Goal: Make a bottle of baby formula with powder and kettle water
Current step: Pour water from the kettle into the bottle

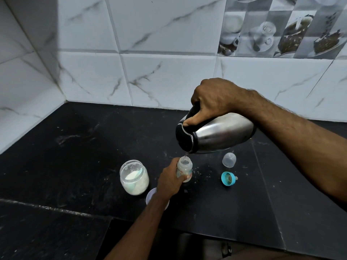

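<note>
You are at the water step: your right hand (212, 98) grips the tilted steel kettle (216, 134), fingers curled round its black handle, pouring a thin stream into the clear baby bottle (184, 168) that your left hand (170, 182) holds, fingers wrapped round it, on the black table (75, 166). The open glass powder jar (134, 177) stands at nine o'clock of it. Next, I judge, level the kettle before overfilling.

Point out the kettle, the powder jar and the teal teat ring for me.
kettle (223, 134), head view, on its steel side.
powder jar (138, 182), head view, on its glass wall.
teal teat ring (223, 177), head view, on its teal rim.
</note>
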A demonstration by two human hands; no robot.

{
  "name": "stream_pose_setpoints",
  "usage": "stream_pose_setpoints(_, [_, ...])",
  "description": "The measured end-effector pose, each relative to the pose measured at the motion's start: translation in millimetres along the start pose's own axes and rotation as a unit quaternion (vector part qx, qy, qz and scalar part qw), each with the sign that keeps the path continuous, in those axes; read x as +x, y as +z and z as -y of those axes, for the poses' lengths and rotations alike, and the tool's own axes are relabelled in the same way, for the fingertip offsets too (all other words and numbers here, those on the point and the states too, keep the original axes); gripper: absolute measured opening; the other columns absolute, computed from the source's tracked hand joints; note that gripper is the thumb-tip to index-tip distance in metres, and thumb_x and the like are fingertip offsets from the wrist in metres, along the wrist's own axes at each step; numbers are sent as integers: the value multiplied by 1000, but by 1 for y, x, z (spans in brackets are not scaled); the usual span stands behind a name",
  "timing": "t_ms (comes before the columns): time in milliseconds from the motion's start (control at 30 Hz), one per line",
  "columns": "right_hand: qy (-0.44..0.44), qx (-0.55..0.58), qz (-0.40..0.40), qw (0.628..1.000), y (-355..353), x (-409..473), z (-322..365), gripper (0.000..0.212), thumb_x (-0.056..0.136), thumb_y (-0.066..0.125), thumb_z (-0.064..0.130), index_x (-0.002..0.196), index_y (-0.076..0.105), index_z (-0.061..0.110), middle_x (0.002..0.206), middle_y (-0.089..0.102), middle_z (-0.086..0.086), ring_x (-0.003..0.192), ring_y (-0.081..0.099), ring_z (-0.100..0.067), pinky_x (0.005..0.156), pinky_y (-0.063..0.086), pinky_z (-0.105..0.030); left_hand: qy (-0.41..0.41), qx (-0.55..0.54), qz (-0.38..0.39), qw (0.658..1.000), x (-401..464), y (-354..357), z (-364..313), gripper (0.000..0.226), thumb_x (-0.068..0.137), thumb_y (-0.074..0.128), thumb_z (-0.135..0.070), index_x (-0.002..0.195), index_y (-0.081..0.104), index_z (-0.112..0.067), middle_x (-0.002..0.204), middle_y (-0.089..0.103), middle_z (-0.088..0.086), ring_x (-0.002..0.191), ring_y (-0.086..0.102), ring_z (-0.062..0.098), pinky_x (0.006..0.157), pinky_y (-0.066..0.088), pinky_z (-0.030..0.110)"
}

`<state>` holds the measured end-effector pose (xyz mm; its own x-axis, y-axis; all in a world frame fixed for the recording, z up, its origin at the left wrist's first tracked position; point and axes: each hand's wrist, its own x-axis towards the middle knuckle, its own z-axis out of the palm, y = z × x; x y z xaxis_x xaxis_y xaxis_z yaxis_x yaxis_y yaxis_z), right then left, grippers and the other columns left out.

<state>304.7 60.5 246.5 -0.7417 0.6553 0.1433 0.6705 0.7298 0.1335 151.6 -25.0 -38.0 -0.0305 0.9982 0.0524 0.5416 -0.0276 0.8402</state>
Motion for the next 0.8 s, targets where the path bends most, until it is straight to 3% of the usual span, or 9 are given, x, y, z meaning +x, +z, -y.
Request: stream_pose_setpoints(800, [-10, -10, -3, 1000, -3, -1, -5, 73, 70, 60, 81, 51, 50, 10, 44, 42, -2, 46, 39, -18, 46, 26, -24, 5, 7, -6, 1000, 2, 2, 4, 53, 80, 75, -27, 127, 51, -28, 119, 65, -12, 110, 62, 8, 97, 51, 40])
